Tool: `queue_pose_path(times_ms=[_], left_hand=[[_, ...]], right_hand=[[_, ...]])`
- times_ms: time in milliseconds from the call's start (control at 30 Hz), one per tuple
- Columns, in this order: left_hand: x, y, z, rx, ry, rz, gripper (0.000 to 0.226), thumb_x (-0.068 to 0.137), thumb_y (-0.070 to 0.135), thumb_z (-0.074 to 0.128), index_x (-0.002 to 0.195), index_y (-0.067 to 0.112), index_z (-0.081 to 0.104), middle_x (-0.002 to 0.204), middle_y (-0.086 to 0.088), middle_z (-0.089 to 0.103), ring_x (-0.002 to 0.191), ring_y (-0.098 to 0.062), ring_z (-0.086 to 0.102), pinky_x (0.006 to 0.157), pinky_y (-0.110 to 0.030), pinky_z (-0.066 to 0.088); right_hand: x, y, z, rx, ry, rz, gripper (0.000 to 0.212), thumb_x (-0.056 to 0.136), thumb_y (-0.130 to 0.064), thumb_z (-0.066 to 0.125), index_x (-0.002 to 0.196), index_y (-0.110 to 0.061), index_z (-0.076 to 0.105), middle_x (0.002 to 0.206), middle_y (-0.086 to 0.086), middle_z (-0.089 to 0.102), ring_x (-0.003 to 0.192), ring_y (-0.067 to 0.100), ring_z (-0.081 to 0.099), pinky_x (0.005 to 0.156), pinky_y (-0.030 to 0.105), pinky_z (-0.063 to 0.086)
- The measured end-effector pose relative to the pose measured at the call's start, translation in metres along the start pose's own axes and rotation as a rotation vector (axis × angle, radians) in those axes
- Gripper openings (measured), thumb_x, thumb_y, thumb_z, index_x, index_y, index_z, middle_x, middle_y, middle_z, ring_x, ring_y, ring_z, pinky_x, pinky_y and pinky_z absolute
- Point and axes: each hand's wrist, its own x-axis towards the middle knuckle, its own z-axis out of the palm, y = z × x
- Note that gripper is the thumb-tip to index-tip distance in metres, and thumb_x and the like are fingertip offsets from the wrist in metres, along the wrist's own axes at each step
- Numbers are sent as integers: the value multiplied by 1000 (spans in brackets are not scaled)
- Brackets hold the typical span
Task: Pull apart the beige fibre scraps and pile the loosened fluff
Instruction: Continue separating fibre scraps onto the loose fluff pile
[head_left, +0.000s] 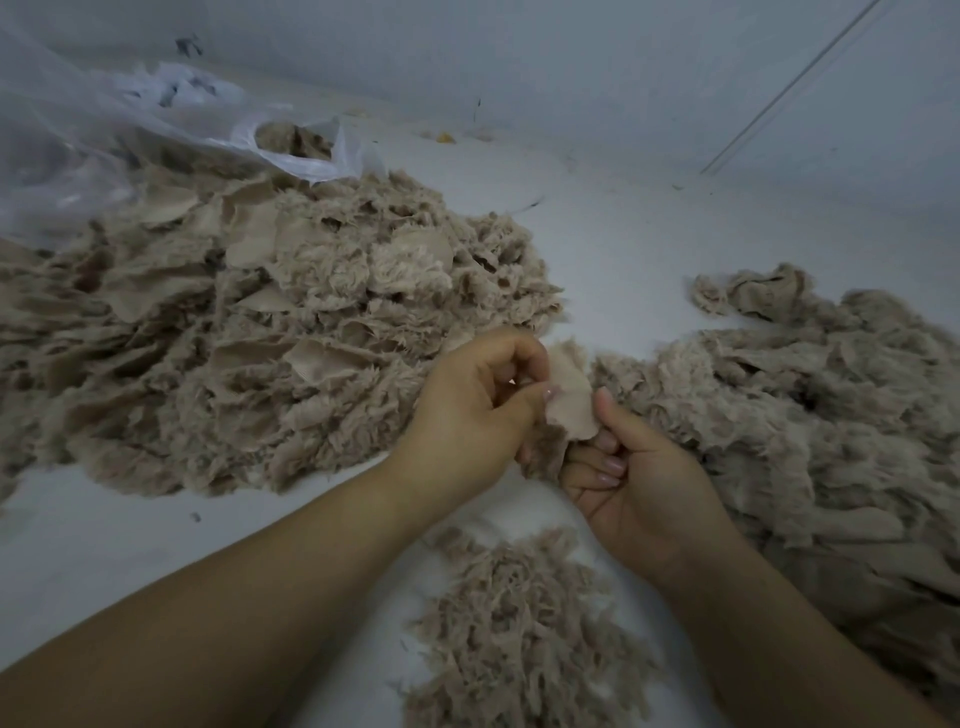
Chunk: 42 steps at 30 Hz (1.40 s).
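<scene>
The person is holding one beige scrap (569, 400) between both hands, just above the pale surface (623, 249) where everything is lying; I cannot tell if it is a tabletop or a floor. The left hand (475, 410) is pinching the left edge of the scrap with thumb and curled fingers. The right hand (631, 467) is gripping the lower right part, thumb pressing on the smooth backing and fingers curling under it. So both grips are closed on the same piece.

The scrap is standing almost upright between the hands, its long axis running from top to bottom, the furry part hanging below. The left hand is on its left side, the right hand lower and to its right, both touching it. I judge that the coming pull is going sideways, across this long axis.

I am counting three heaps: a big pile of scraps (249, 332) at the left, a second pile (821, 415) at the right, and a small fluff heap (524, 629) directly under the hands, near the person. The loosened fluff is probably falling there. One clear plastic bag (171, 124) is lying behind the left pile, with some beige material inside.
</scene>
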Motion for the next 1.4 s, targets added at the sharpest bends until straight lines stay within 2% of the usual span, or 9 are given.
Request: queue_pose_path(times_ms=[433, 600, 733, 800, 900, 967, 1100, 1233, 1400], left_hand=[[4, 3, -11, -70, 42, -103, 23, 93, -7, 55, 85, 9, 70, 57, -13, 55, 41, -15, 46, 43, -21, 38], [1, 3, -8, -37, -156, -176, 18, 92, -8, 57, 86, 4, 69, 54, -2, 58, 38, -12, 48, 40, -18, 39], [7, 5, -13, 215, 51, -87, 26, 90, -7, 58, 81, 14, 71, 65, 4, 64, 53, -3, 58, 54, -17, 47], [13, 5, -29, 524, 189, 43, 23, 91, -1, 58, 80, 14, 71, 72, 1, 65, 67, -15, 64, 61, -28, 50], [15, 6, -45, 1287, 16, 48, 17, 91, 11, 55, 79, 17, 66, 80, -3, 61, 74, -30, 61, 55, -30, 36], [13, 10, -43, 1495, -59, 28, 15, 91, 19, 55, 89, 19, 69, 88, -2, 64, 77, -28, 63, 54, -29, 35], [2, 15, -14, 1176, -200, 297, 25, 89, 41, 58, 93, 19, 69, 86, 0, 61, 73, -23, 62, 56, -34, 50], [-5, 7, 6, 956, -481, 195, 20, 80, 34, 58, 97, 25, 58, 91, 8, 49, 77, -14, 54, 58, -32, 47], [-9, -11, 6, 1010, -486, 182, 27, 77, 35, 60, 100, 21, 54, 95, 6, 47, 84, -14, 50, 63, -32, 46]], right_hand=[[0, -2, 1, 107, 54, 16, 21, 84, -30, 56, 82, -9, 57, 53, -6, 36, 37, 3, 27, 34, 15, 26], [-2, -1, 3, -83, -27, -25, 27, 85, -28, 60, 89, -1, 64, 59, 0, 53, 38, 2, 34, 35, 12, 28], [-2, -2, 1, 23, 65, -60, 18, 82, -22, 60, 72, -8, 65, 52, -5, 42, 36, 2, 29, 34, 14, 27], [0, -2, 0, 108, 83, -55, 13, 83, -22, 59, 77, -10, 59, 51, -7, 36, 36, 2, 28, 34, 14, 27], [0, -1, -1, 108, 71, -33, 13, 85, -23, 55, 84, -10, 57, 52, -7, 38, 37, 2, 29, 34, 14, 28], [-1, -1, -1, 107, 65, -19, 17, 85, -25, 55, 91, -9, 58, 54, -7, 37, 38, 3, 29, 35, 15, 29], [-1, -1, 0, 96, 76, -16, 27, 86, -25, 54, 104, -5, 59, 55, -7, 36, 38, 3, 29, 35, 14, 28], [-1, -2, 1, 81, 90, -30, 30, 90, -25, 52, 108, -2, 59, 55, -6, 37, 39, 3, 29, 36, 13, 27], [0, -2, -1, 99, 84, -26, 30, 101, -25, 43, 108, -1, 59, 56, -5, 37, 40, 3, 29, 37, 14, 28]])
